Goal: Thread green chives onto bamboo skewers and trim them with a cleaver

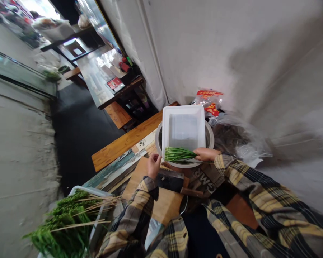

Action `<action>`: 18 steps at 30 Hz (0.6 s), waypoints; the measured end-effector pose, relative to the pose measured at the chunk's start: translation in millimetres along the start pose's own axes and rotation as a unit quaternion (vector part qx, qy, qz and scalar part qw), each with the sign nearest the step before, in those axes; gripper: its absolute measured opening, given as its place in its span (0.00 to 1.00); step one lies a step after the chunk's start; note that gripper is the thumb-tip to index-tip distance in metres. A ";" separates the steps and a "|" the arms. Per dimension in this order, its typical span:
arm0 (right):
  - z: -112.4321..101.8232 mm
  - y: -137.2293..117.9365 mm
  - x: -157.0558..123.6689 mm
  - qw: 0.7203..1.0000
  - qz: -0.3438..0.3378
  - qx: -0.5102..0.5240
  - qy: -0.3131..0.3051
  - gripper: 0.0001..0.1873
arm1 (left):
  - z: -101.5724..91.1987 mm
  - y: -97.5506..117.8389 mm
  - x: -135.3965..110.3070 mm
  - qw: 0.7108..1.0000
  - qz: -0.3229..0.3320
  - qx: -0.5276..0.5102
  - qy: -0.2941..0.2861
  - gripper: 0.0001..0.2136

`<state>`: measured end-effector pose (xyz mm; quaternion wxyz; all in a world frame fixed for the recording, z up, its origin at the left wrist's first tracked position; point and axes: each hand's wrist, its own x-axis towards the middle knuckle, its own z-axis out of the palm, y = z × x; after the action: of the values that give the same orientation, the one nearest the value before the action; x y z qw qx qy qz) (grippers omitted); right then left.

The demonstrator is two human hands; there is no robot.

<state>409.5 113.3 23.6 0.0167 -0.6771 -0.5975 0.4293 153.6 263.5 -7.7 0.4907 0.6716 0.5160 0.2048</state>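
My right hand (207,154) is closed round one end of a bunch of green chives (179,154). The bunch lies sideways over the near edge of a white plastic tray (204,125), which rests across the rim of a round tub (212,138). Just left of the tray, my left hand (153,166) has its fingers curled together near the cut ends. Whether anything small is pinched there I cannot make out. Below the tray, a cleaver (170,181) with a dark blade and wooden handle lies by a wooden board (138,175).
At lower left, a plastic crate (79,188) holds green stalks (67,218) and thin straw-coloured strips (80,224). Plastic bags (234,134) lie right of the tub, against the wall (204,43). A wooden bench (129,139) and a table (97,79) stand farther left.
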 end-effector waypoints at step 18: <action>62.4 -58.4 0.9 0.964 -0.070 0.253 0.035 0.10 | 46.2 22.7 -111.4 0.929 -0.078 -0.234 -0.277 0.19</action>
<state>325.4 100.1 15.1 0.2386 -0.6216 -0.5145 0.5404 158.0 143.6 17.8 0.7721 0.5249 0.3477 0.0867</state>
